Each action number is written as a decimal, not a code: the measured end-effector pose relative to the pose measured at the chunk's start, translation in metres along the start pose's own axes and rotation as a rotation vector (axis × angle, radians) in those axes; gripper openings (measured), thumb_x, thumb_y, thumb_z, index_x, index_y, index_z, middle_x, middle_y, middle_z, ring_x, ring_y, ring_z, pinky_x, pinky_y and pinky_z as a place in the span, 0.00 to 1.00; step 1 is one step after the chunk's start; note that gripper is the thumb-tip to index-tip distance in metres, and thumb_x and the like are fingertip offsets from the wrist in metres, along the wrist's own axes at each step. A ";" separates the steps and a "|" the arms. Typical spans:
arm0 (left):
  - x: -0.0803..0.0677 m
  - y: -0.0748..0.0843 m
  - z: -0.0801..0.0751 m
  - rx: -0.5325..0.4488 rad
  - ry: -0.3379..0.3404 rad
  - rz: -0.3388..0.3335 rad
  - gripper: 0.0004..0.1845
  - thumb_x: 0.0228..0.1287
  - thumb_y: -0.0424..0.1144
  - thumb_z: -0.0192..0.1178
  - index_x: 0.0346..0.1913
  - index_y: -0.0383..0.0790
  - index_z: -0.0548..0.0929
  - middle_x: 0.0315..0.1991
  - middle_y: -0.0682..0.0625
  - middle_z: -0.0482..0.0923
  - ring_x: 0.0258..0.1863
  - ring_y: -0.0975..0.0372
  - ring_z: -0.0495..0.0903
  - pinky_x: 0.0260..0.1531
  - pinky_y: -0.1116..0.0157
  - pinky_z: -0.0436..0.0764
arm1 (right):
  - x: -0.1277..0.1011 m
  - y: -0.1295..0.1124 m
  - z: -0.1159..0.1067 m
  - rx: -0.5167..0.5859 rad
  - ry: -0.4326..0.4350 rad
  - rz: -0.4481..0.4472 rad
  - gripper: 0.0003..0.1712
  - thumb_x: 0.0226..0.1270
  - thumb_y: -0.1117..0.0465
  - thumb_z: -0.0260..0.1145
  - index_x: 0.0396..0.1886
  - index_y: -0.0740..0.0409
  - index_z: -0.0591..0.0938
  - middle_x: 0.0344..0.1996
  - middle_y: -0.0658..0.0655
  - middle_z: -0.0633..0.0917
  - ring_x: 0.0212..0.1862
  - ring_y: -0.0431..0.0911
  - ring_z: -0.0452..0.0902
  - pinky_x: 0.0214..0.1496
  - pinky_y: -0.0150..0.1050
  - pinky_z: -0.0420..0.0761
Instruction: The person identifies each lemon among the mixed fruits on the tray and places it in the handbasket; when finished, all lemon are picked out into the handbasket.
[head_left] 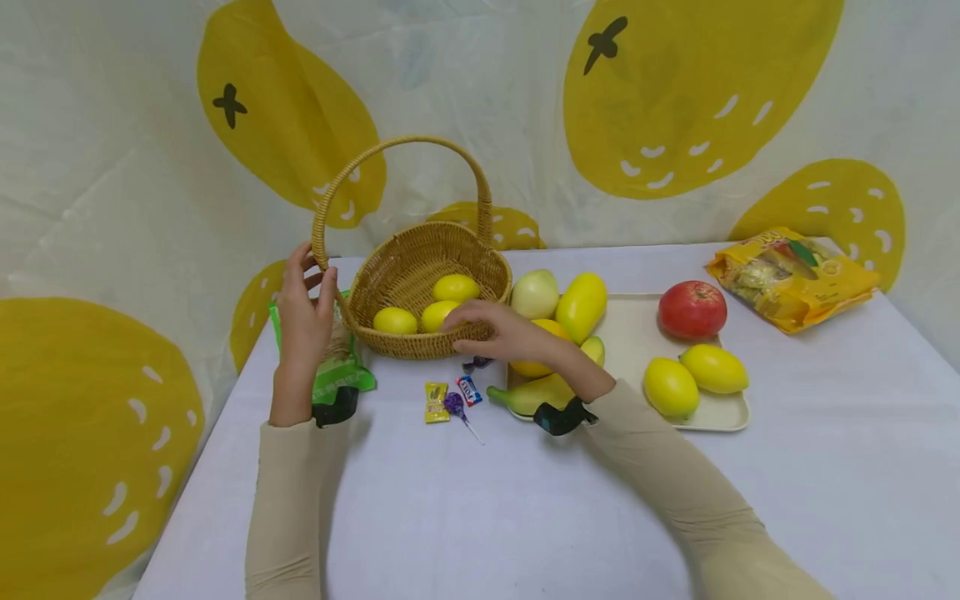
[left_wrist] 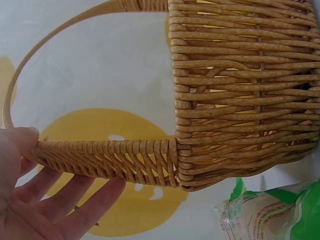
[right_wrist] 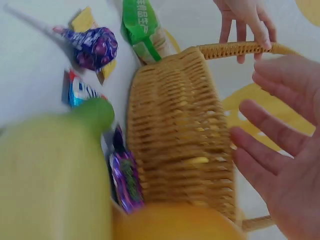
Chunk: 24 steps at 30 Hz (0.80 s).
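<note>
My basket and what surrounds it

Basket [head_left: 427,283] sits between my left hand [head_left: 303,321] and the tray [head_left: 637,333] on its right; three lemons [head_left: 455,288] lie inside, sweets [head_left: 450,400] before it, a snack bag [head_left: 791,277] far right.

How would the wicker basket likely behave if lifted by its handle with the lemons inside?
The basket looks stiffly woven, so it should probably hold its shape. Its three lemons lie loose and could roll as it tilts. The left hand holds the handle low on one side, so it might swing.
</note>
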<state>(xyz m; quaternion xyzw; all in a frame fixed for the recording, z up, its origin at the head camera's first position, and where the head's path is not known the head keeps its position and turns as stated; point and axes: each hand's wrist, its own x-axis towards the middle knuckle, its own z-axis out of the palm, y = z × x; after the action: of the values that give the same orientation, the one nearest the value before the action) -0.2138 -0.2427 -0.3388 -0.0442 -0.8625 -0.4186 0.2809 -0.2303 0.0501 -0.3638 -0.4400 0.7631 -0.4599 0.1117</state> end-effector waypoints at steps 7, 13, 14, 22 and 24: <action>0.000 0.001 0.001 0.001 -0.006 -0.007 0.27 0.76 0.44 0.49 0.72 0.38 0.60 0.62 0.36 0.69 0.56 0.45 0.77 0.51 0.46 0.81 | -0.039 -0.017 -0.021 -0.025 -0.038 -0.057 0.15 0.68 0.66 0.65 0.54 0.61 0.82 0.58 0.59 0.79 0.62 0.50 0.71 0.65 0.44 0.74; 0.002 0.001 -0.002 0.019 0.003 0.003 0.28 0.76 0.44 0.49 0.72 0.37 0.60 0.62 0.35 0.69 0.55 0.44 0.77 0.50 0.46 0.81 | -0.071 -0.022 -0.037 -0.061 -0.004 -0.076 0.16 0.66 0.68 0.66 0.53 0.59 0.83 0.57 0.58 0.80 0.62 0.48 0.72 0.66 0.38 0.73; 0.002 0.001 -0.002 0.021 0.002 0.002 0.28 0.76 0.44 0.49 0.72 0.37 0.60 0.62 0.35 0.69 0.55 0.45 0.77 0.51 0.46 0.81 | -0.077 -0.023 -0.039 -0.063 -0.002 -0.073 0.16 0.66 0.68 0.66 0.54 0.58 0.82 0.57 0.59 0.80 0.62 0.47 0.72 0.66 0.37 0.73; 0.002 -0.001 0.000 0.008 -0.001 -0.007 0.28 0.76 0.46 0.50 0.72 0.38 0.60 0.61 0.36 0.69 0.56 0.46 0.77 0.52 0.48 0.81 | -0.126 -0.018 -0.060 -0.115 0.032 -0.050 0.19 0.63 0.71 0.67 0.53 0.53 0.83 0.55 0.59 0.81 0.60 0.41 0.72 0.62 0.28 0.73; 0.002 -0.001 0.000 0.008 -0.002 -0.005 0.28 0.76 0.46 0.50 0.72 0.38 0.60 0.61 0.36 0.69 0.56 0.46 0.77 0.52 0.48 0.81 | -0.138 -0.016 -0.067 -0.126 0.050 -0.039 0.20 0.63 0.72 0.67 0.52 0.52 0.84 0.55 0.58 0.81 0.60 0.39 0.72 0.61 0.26 0.73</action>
<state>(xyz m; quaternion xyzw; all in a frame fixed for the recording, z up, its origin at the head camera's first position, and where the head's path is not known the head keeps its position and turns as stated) -0.2159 -0.2434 -0.3383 -0.0413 -0.8647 -0.4158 0.2789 -0.1789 0.1941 -0.3462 -0.4493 0.7843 -0.4241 0.0557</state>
